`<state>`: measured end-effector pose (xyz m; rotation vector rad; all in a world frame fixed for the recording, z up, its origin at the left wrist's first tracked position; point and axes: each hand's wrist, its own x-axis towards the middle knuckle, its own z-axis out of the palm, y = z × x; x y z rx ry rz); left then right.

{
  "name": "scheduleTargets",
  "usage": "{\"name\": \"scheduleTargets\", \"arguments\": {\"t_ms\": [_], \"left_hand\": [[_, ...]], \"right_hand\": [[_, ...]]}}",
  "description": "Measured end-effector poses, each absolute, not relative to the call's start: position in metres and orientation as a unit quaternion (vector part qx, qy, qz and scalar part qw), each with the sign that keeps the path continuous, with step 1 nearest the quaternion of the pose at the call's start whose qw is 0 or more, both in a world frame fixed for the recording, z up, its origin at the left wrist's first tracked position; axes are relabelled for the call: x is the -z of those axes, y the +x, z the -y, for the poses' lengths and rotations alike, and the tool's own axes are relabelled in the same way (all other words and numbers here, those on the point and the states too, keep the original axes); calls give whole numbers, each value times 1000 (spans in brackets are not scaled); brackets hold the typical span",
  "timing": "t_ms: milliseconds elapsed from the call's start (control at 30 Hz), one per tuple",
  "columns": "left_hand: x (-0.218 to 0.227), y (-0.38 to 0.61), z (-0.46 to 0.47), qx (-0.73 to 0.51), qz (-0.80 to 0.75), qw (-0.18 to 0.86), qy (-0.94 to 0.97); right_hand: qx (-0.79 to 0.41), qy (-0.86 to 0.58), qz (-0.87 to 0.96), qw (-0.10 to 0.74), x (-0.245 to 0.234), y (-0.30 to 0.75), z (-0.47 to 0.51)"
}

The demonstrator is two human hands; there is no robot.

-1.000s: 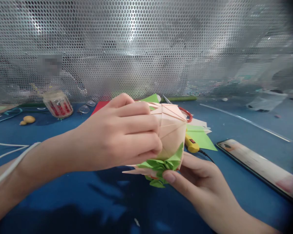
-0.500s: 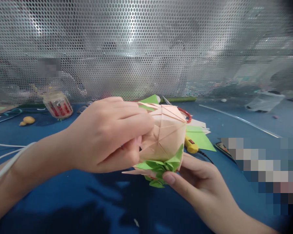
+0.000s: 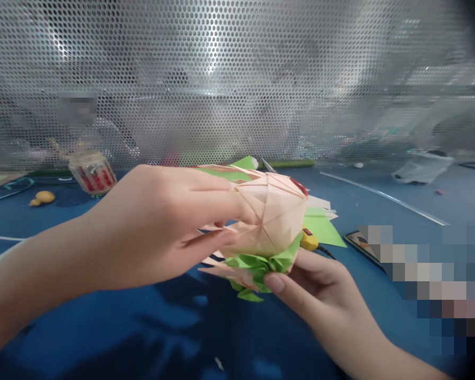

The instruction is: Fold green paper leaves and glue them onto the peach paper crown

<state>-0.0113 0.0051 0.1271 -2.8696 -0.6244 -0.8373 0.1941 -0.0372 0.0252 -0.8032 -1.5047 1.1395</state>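
A folded paper flower with peach petals and a green leafy base hangs above the blue table. My right hand grips it from below, thumb pressed on the green base. My left hand comes in from the left, its fingers pinching a peach petal on the flower's side.
The blue table runs back to a perforated metal screen. A small jar stands at the back left. Green paper sheets, a yellow tool and red-handled scissors lie behind the flower. A phone lies at the right.
My left hand has loosened from wrapping the flower and now pinches one petal, fingers stretched out. The flower has turned slightly in my right hand.
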Motion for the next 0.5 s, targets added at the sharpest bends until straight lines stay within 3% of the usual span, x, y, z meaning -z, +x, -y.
{"name": "scheduleTargets", "arguments": {"t_ms": [100, 233, 400, 500], "left_hand": [[-132, -6, 0, 350, 182, 83, -915], [-135, -2, 12, 401, 208, -17, -892], [-127, -4, 31, 150, 327, -231, -904], [-116, 6, 35, 21, 304, -371, -877]], "right_hand": [[-511, -329, 597, 524, -28, 194, 35], [-538, -325, 565, 535, -26, 196, 34], [-584, -315, 509, 548, -22, 197, 33], [-596, -314, 464, 576, -24, 196, 34]]}}
